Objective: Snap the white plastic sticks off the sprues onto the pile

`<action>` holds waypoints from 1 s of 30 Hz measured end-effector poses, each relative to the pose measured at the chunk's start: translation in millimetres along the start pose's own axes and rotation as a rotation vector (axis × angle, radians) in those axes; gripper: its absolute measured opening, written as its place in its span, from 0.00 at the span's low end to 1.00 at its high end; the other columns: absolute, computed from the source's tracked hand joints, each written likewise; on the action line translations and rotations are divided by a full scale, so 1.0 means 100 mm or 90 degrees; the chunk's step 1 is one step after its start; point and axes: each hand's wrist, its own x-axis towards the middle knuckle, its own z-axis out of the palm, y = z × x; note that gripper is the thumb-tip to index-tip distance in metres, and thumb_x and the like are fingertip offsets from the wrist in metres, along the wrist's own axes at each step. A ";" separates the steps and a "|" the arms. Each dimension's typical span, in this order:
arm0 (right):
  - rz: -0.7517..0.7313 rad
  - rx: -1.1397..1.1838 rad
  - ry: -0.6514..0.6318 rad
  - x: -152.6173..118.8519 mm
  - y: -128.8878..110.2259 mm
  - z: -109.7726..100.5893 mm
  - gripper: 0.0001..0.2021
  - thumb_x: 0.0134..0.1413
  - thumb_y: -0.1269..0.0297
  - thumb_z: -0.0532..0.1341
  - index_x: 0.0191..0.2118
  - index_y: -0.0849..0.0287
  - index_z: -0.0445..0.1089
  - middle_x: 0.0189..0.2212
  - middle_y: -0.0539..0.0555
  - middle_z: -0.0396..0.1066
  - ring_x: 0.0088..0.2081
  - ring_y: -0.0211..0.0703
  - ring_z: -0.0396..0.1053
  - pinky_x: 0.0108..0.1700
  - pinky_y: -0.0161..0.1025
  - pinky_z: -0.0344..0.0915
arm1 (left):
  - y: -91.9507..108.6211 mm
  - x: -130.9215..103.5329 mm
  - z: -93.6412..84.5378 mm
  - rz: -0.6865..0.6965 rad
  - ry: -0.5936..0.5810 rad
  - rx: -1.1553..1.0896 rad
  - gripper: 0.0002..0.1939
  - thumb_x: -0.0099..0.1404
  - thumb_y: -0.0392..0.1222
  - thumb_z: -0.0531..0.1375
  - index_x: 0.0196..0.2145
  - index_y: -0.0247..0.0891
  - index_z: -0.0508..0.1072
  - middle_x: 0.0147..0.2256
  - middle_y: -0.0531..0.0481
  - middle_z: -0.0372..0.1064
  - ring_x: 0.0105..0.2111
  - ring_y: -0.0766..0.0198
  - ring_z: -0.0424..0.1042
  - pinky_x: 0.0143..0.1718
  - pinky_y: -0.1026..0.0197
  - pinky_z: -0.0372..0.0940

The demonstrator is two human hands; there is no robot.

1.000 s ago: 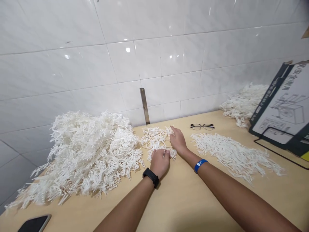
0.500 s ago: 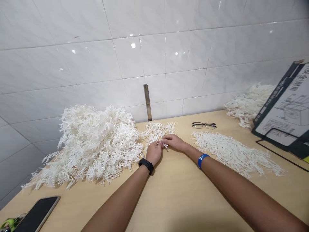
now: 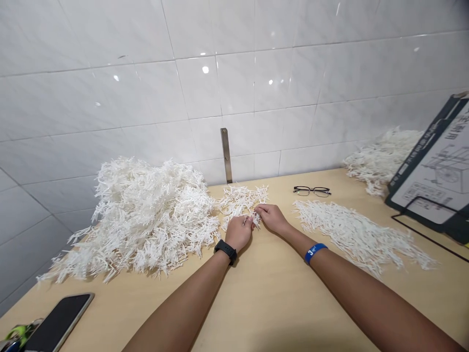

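Observation:
My left hand (image 3: 240,231), a black watch on its wrist, is closed in a pinch on a small white branched plastic piece whose tips poke out between the fingers. Close by on the right, my right hand (image 3: 271,217) is also pinched; what its fingertips hold is too small to make out. Just behind both hands lies a thin patch of white branched pieces (image 3: 242,198). A tall heap of the same tangled white pieces (image 3: 154,210) stands to the left. Right of my right arm, slender white strips (image 3: 351,232) lie spread in a flatter layer.
Black-framed glasses (image 3: 312,191) lie behind the strips. At the right, a printed box (image 3: 432,171) leans beside another white pile (image 3: 381,156). A phone (image 3: 58,322) and a green item (image 3: 16,335) are at the front left. A tiled wall (image 3: 234,83) borders the wooden table (image 3: 264,303).
My hands have moved slightly apart, the right one a little to the right of the left. The whole view has shifted slightly.

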 end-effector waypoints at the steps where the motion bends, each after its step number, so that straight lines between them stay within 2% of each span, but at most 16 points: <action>1: -0.001 -0.009 0.010 0.00 0.00 0.00 0.16 0.57 0.55 0.52 0.25 0.59 0.68 0.22 0.50 0.69 0.29 0.41 0.65 0.33 0.34 0.58 | 0.00 0.00 0.00 0.002 -0.002 0.000 0.21 0.68 0.46 0.47 0.22 0.38 0.70 0.28 0.48 0.75 0.32 0.61 0.71 0.39 0.61 0.60; 10: -0.014 -0.116 0.099 -0.07 -0.13 0.01 0.18 0.59 0.57 0.52 0.20 0.57 0.63 0.18 0.50 0.66 0.23 0.40 0.58 0.30 0.36 0.51 | 0.04 0.01 0.01 -0.018 -0.002 -0.021 0.21 0.68 0.46 0.48 0.23 0.38 0.71 0.29 0.48 0.76 0.32 0.61 0.72 0.40 0.61 0.61; 17: -0.010 -0.203 0.141 -0.09 -0.17 0.01 0.18 0.62 0.60 0.50 0.23 0.57 0.67 0.21 0.51 0.70 0.24 0.40 0.61 0.33 0.37 0.51 | 0.06 0.00 0.01 -0.017 0.001 -0.017 0.21 0.68 0.46 0.48 0.22 0.38 0.70 0.29 0.48 0.75 0.32 0.61 0.72 0.40 0.61 0.61; 23: 0.029 -0.185 0.151 -0.10 -0.18 0.06 0.17 0.61 0.58 0.50 0.23 0.56 0.67 0.22 0.53 0.71 0.25 0.42 0.63 0.29 0.36 0.51 | 0.04 0.01 0.04 -0.014 0.006 -0.016 0.20 0.68 0.47 0.48 0.23 0.38 0.70 0.28 0.49 0.75 0.32 0.62 0.71 0.39 0.62 0.60; 26: 0.066 -0.144 0.195 -0.07 -0.12 -0.02 0.16 0.60 0.58 0.50 0.27 0.57 0.70 0.26 0.54 0.74 0.27 0.43 0.66 0.28 0.36 0.53 | 0.03 0.00 0.02 -0.030 0.010 -0.001 0.19 0.68 0.46 0.48 0.23 0.38 0.69 0.28 0.49 0.74 0.31 0.62 0.71 0.37 0.62 0.60; 29: 0.170 -0.113 0.285 -0.03 0.03 -0.22 0.18 0.61 0.57 0.48 0.30 0.58 0.72 0.28 0.56 0.75 0.27 0.45 0.67 0.27 0.36 0.55 | 0.01 -0.02 0.00 -0.064 0.027 0.008 0.20 0.68 0.46 0.47 0.22 0.38 0.67 0.26 0.49 0.72 0.29 0.62 0.69 0.34 0.62 0.58; 30: 0.198 -0.128 0.287 -0.02 0.09 -0.30 0.18 0.61 0.56 0.48 0.31 0.58 0.72 0.28 0.56 0.75 0.27 0.45 0.68 0.28 0.37 0.55 | 0.01 -0.03 0.00 -0.072 0.032 0.005 0.20 0.68 0.46 0.46 0.21 0.38 0.66 0.25 0.49 0.71 0.29 0.62 0.68 0.34 0.62 0.58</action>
